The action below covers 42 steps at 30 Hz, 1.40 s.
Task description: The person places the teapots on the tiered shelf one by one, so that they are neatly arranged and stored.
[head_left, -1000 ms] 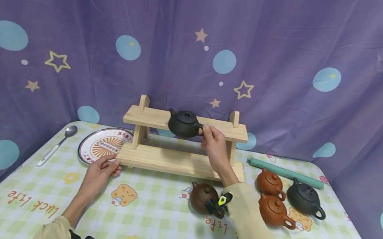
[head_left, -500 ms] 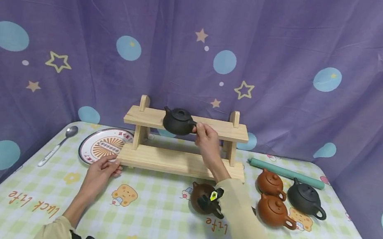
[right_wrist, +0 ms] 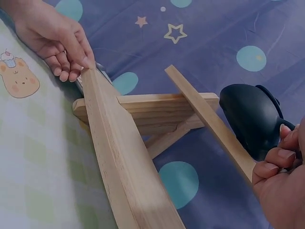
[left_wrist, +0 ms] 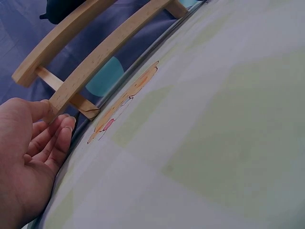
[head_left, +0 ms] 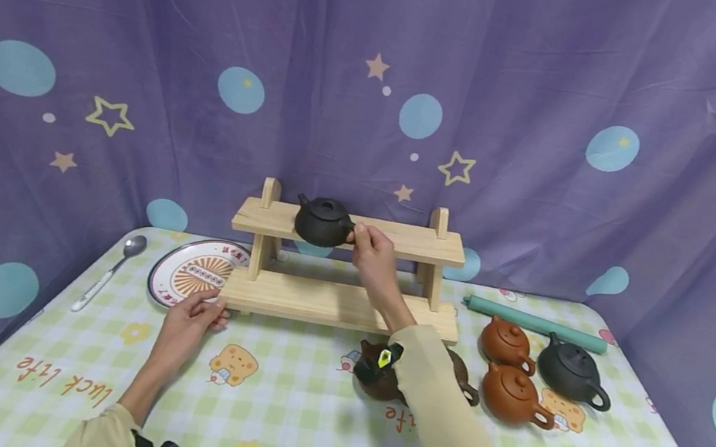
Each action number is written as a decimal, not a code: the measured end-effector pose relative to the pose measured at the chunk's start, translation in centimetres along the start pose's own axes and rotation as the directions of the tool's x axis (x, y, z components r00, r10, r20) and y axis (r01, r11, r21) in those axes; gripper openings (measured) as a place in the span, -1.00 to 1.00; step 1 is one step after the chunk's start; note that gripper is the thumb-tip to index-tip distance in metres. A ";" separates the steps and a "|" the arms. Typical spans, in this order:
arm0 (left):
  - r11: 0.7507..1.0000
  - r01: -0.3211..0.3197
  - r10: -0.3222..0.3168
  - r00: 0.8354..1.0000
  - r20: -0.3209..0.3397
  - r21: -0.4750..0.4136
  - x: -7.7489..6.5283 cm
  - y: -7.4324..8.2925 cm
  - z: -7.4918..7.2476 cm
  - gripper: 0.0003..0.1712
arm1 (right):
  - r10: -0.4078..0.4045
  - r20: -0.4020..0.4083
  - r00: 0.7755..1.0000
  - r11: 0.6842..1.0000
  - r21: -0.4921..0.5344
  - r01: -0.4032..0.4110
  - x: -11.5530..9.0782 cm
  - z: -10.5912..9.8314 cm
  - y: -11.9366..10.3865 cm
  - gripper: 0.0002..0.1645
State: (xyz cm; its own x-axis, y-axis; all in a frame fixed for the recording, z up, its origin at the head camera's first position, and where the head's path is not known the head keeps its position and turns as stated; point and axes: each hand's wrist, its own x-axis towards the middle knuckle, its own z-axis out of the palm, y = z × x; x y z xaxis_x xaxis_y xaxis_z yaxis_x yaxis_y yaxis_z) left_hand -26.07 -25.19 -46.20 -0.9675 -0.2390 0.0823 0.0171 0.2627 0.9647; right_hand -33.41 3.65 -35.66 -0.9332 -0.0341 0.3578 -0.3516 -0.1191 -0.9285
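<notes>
Right grip [head_left: 378,262] on teapot [head_left: 321,224], shelf [head_left: 311,297], plate [head_left: 187,273] nearby

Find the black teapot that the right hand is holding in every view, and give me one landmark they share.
Head: the black teapot is near the centre, slightly left, its handle in the right hand.
Left wrist: only part of it shows, cut off by the top edge, left of centre.
Right wrist: right of centre, beside the holding fingers.
Shared landmark: the left hand at the end of the wooden rack.
</notes>
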 end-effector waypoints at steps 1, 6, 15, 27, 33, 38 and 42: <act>1.000 0.001 -0.001 1.000 -0.002 0.001 0.0 0.0 0.0 -0.51 | -0.002 -0.001 1.000 1.000 -0.009 0.002 0.0 0.1 0.0 -0.60; 1.000 -0.001 0.001 1.000 0.000 -0.010 0.0 -0.1 0.0 -0.51 | 0.001 -0.006 1.000 0.999 -0.039 -0.001 0.2 0.8 -0.1 -0.58; 1.000 -0.008 0.008 1.000 0.007 -0.020 -0.1 0.0 0.1 -0.51 | 0.012 -0.026 1.000 1.000 -0.024 -0.013 0.5 2.0 0.1 -0.56; 1.000 -0.010 0.010 1.000 0.006 -0.011 -0.2 0.1 0.2 -0.50 | 0.016 -0.061 0.998 0.998 -0.058 -0.020 0.7 2.8 0.3 -0.57; 1.000 -0.013 0.013 1.000 0.005 -0.007 -0.2 0.1 0.2 -0.50 | 0.028 -0.070 0.997 0.996 -0.080 -0.033 0.9 3.2 0.2 -0.57; 1.000 -0.008 0.008 1.000 0.006 0.000 -0.1 0.1 0.1 -0.49 | 0.053 -0.067 0.996 0.994 -0.089 -0.059 1.0 3.4 0.1 -0.56; 1.000 -0.007 0.007 1.000 0.007 0.002 -0.1 0.1 0.0 -0.49 | 0.048 -0.079 0.996 0.993 -0.107 -0.057 0.9 3.7 0.0 -0.56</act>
State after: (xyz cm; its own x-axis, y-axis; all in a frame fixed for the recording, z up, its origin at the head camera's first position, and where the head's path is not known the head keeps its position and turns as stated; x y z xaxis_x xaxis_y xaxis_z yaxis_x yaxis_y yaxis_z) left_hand -25.99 -25.13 -46.11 -0.9691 -0.2305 0.0876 0.0238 0.2660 0.9637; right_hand -34.00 0.00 -34.93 -0.9521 0.0382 0.3034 -0.3040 -0.0102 -0.9526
